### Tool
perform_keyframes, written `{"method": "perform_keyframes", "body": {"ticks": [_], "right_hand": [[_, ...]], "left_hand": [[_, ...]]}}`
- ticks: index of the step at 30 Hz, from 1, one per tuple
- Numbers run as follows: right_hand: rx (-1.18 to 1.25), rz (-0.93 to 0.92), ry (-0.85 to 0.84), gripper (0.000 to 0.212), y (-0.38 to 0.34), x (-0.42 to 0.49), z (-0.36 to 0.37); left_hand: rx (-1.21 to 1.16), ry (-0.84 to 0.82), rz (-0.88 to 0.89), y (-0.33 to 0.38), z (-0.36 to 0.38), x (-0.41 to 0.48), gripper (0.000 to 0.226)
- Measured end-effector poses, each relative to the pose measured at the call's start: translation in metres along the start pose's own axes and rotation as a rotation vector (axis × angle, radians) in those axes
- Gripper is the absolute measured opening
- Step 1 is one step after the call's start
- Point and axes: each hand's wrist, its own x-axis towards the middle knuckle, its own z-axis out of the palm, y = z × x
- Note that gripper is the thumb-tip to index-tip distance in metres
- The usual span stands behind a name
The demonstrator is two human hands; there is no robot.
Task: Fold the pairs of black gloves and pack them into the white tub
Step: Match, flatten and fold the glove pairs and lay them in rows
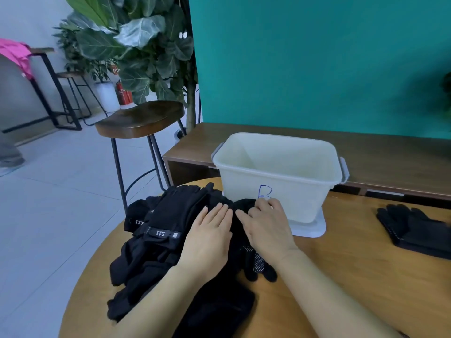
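Pressing black gloves [163, 252], left hand [207, 242] flat, right hand [266, 228] fingers [263, 204] curled

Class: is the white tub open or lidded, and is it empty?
Open: no lid covers the white tub. Its visible inner walls are bare, but the floor is hidden, so emptiness: cannot tell.

This looks like an office lounge or café-style room: a bar stool [140, 120] and tall table [44, 51] at left, potted plants [136, 45] and fire extinguishers [122, 91] upper left, a teal wall [317, 62] across the right.
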Motion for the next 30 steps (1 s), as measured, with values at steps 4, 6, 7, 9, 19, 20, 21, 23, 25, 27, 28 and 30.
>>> {"method": "perform_keyframes", "body": {"ticks": [4,6,7,9,19,20,21,23,25,27,28,30], "right_hand": [[0.041,0.018,0.168,0.007,0.004,-0.004,-0.014],[0.079,0.023,0.229,0.016,0.008,-0.004,-0.032],[0.100,0.026,0.240,0.019,0.010,-0.004,-0.043],[0.147,0.038,0.253,0.019,0.016,-0.002,-0.070],[0.975,0.528,-0.052,0.013,0.050,-0.038,-0.189],[0.996,0.531,-0.064,0.013,0.052,-0.045,-0.199],[1.026,0.543,-0.073,0.021,0.054,-0.053,-0.207],[1.061,0.586,-0.079,0.032,0.059,-0.070,-0.220],[1.038,0.611,-0.113,0.035,0.062,-0.089,-0.230],[1.010,0.633,-0.145,0.033,0.064,-0.108,-0.236],[1.006,0.648,-0.146,0.032,0.066,-0.118,-0.239],[0.993,0.665,-0.155,0.033,0.068,-0.137,-0.245]], "left_hand": [[-0.064,0.012,-0.018,0.003,-0.005,0.000,0.060],[-0.140,0.066,-0.040,0.008,-0.017,0.004,0.055],[-0.182,0.112,-0.045,0.011,-0.025,0.008,0.048],[-0.267,0.174,-0.057,0.020,-0.049,0.018,0.035],[-1.227,-0.047,-0.324,0.068,-0.182,0.026,0.029],[-1.241,-0.071,-0.321,0.073,-0.191,0.022,0.026],[-1.246,-0.098,-0.314,0.077,-0.197,0.019,0.023],[-1.232,-0.162,-0.289,0.086,-0.207,0.009,0.020],[-1.189,-0.220,-0.266,0.096,-0.212,-0.001,0.021],[-1.151,-0.291,-0.231,0.108,-0.214,-0.011,0.019],[-1.133,-0.318,-0.219,0.114,-0.214,-0.015,0.018],[-1.093,-0.359,-0.196,0.127,-0.216,-0.022,0.024]]}}
